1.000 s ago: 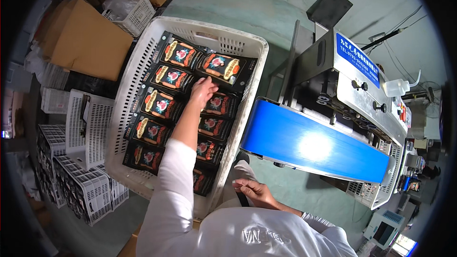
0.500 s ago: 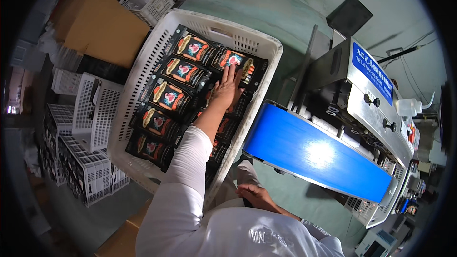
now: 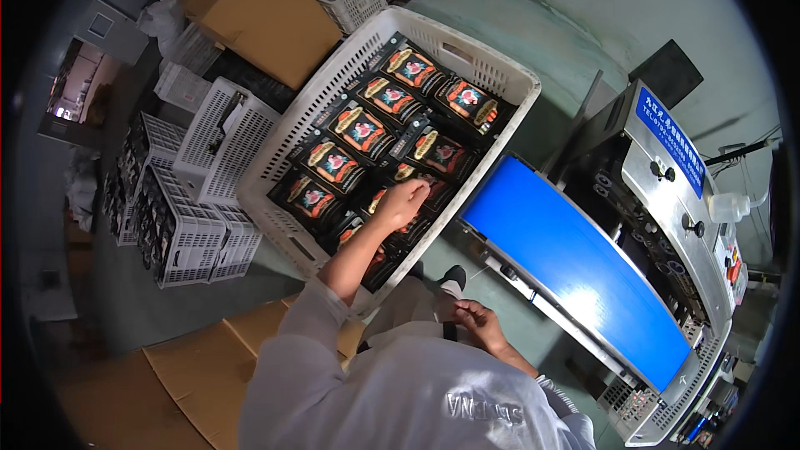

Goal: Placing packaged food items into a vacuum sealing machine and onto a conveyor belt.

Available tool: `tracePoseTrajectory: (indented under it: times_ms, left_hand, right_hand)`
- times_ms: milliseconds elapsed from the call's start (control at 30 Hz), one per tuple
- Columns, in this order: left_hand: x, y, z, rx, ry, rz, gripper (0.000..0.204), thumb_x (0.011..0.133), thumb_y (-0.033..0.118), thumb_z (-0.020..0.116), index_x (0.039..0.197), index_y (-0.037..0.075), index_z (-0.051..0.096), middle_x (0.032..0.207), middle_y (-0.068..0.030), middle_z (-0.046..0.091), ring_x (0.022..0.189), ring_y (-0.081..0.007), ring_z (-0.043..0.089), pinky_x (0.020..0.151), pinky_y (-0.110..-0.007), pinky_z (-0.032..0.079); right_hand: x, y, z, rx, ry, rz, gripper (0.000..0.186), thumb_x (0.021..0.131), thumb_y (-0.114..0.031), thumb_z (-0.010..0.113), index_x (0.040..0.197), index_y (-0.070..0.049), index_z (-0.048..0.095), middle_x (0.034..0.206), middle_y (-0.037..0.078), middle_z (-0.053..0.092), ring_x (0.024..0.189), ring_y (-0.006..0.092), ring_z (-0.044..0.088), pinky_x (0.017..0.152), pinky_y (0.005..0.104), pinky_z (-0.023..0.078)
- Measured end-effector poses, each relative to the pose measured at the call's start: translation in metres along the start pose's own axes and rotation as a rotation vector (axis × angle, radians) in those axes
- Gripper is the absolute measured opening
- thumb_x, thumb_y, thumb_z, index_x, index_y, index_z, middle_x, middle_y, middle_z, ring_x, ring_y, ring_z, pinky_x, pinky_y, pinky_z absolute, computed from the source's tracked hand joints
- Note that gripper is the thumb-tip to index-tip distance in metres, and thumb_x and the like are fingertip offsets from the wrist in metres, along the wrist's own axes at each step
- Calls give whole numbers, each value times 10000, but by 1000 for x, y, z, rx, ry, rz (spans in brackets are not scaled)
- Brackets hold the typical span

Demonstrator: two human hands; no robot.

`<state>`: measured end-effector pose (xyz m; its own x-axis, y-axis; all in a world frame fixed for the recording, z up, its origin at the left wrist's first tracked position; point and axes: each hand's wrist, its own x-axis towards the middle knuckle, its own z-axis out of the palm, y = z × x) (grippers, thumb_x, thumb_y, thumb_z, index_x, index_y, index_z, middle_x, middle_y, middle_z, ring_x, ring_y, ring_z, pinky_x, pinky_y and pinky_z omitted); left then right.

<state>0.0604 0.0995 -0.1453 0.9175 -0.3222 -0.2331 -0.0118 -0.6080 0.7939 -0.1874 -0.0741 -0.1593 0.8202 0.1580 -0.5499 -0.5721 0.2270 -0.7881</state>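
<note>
Fingers of the left hand (image 3: 402, 202) are pinched together on the top edge of one dark foil pouch (image 3: 414, 197), low in the right-hand row of pouches (image 3: 360, 130) that fill the white slatted crate (image 3: 329, 87) at centre frame. Half a second ago this hand lay flat on a pouch near the crate's far end; it has since drawn back toward the body and closed, so the reach has turned into a grasp, and the pouch looks about to lift out, though it still lies among its neighbours.

The right hand (image 3: 477, 317) sits low at centre, over the lap, fingers loosely curled; whether it holds anything I cannot tell, and it has barely moved.

Right of the crate runs the blue conveyor belt (image 3: 575, 271), bare, slanting toward the lower right, with the steel machine housing (image 3: 667, 200) along its far side. At left stand stacked empty white crates (image 3: 196, 192); brown cardboard boxes (image 3: 258, 0) lie at the upper left, and flattened cardboard (image 3: 150, 383) covers the floor at the lower left.
</note>
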Motion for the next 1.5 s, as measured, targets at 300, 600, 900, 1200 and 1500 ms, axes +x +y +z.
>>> tracePoseTrajectory:
  times_ms: [300, 600, 900, 1200, 1500]
  left_hand:
    - [-34, -50, -55, 748, 297, -184, 654, 793, 413, 498, 1325, 156, 218, 1384, -208, 59, 1270, -403, 46, 945, -569, 193]
    - [-33, -80, -82, 644, 105, -706, 756, 788, 486, 478, 1350, 284, 15, 1401, -134, -109, 1259, -414, -106, 900, -664, 179]
    - [-31, -133, -67, 779, 458, -271, 657, 720, 512, 531, 1232, 145, 343, 1156, -229, 427, 1111, -426, 354, 858, -584, 255]
    - [-115, 92, 110, 453, 658, 639, 642, 780, 330, 568, 1293, 75, 278, 1308, -252, 226, 1211, -370, 231, 952, -489, 203]
    - [-270, 271, 334, 148, 12, 1087, 629, 762, 167, 581, 1294, 50, 267, 1335, -258, 143, 1226, -387, 184, 985, -465, 158]
  right_hand:
    - [-28, 54, 10, -85, 345, 1, 203, 855, -114, 502, 998, 29, 522, 823, 76, 591, 728, 125, 550, 680, 251, 452]
    - [-68, 74, 48, -239, 500, 96, 224, 857, -123, 492, 1018, 29, 524, 844, 84, 610, 729, 124, 565, 685, 248, 455]
    - [-150, 134, 6, -280, 755, 65, 246, 845, -169, 509, 1016, 6, 539, 823, 82, 610, 707, 143, 572, 673, 258, 458]
    - [-313, 328, -70, -193, 1139, 394, 273, 795, -311, 517, 941, -95, 596, 852, 124, 618, 791, 291, 579, 701, 359, 450]
    - [-398, 361, -114, 353, 1414, 128, 253, 816, -239, 536, 905, -6, 577, 768, 66, 603, 658, 124, 566, 634, 267, 462]
